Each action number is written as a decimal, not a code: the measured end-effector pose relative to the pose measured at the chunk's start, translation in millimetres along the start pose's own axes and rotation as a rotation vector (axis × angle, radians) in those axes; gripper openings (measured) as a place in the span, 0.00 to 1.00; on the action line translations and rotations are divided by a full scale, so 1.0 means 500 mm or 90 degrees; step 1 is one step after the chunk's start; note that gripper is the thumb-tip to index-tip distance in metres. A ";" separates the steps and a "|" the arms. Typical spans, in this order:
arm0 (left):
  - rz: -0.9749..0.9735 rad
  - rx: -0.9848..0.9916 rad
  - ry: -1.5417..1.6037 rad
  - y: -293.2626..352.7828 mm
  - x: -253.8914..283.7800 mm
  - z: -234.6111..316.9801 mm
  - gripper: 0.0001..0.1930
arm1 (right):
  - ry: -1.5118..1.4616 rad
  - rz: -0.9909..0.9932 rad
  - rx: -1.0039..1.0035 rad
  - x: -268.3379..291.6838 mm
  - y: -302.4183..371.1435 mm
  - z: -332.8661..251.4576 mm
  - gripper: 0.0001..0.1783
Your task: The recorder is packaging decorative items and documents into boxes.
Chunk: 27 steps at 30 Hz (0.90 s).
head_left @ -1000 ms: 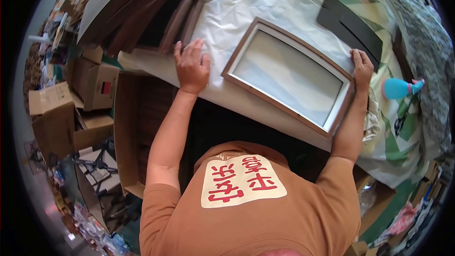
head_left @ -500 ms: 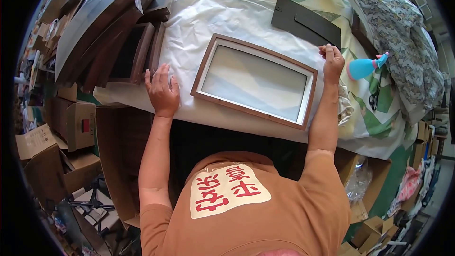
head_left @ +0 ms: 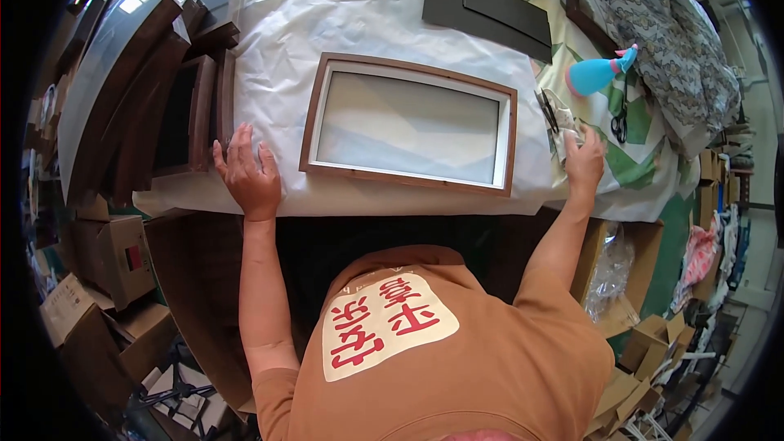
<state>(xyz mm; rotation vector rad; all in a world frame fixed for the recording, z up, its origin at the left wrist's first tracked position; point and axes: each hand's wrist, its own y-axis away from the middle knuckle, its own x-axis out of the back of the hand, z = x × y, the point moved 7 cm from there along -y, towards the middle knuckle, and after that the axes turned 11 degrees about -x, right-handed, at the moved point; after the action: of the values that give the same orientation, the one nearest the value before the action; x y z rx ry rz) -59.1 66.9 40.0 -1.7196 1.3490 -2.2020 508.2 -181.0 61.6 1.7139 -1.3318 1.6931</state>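
A brown wooden picture frame (head_left: 513,135) with a white inner border and a clear pane lies flat on the white-covered table. To its left, my left hand (head_left: 251,180) rests on the table's near edge, fingers spread and holding nothing. My right hand (head_left: 585,165) is off the frame's right side, its fingers curled at a pale crumpled cloth (head_left: 563,121), which they seem to pinch; the fingertips are partly hidden. A dark slim tool (head_left: 548,110) lies on the cloth, just beyond my fingers.
A black backing board (head_left: 488,15) lies behind the frame. Dark wooden frames (head_left: 122,106) are stacked at the left. A blue spray bottle (head_left: 592,77) and black scissors (head_left: 620,124) lie at the right, beside patterned fabric (head_left: 653,41). Cardboard boxes (head_left: 114,253) stand below the table.
My right hand has moved from near the backing board toward me, down to the cloth. My left hand stays at the table edge. The whole view has shifted.
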 end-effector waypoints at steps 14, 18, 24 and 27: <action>0.028 0.006 0.040 0.005 0.013 -0.005 0.18 | 0.310 0.062 -0.122 0.290 -0.060 0.197 0.20; 0.021 0.002 0.035 0.022 0.012 -0.001 0.19 | -0.129 0.133 -0.116 0.370 -0.063 0.216 0.18; 0.071 0.025 0.075 0.004 0.052 0.039 0.19 | -0.353 -0.114 0.079 0.274 0.022 -0.174 0.12; 0.121 0.074 0.258 -0.004 0.059 0.086 0.20 | -0.278 -0.275 0.232 0.207 0.093 -0.340 0.11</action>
<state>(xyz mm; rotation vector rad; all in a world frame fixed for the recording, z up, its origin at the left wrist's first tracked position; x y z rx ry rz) -35.1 27.4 64.4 -1.0930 1.3522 -2.5436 357.7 -101.3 174.7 2.4751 -0.7384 1.4165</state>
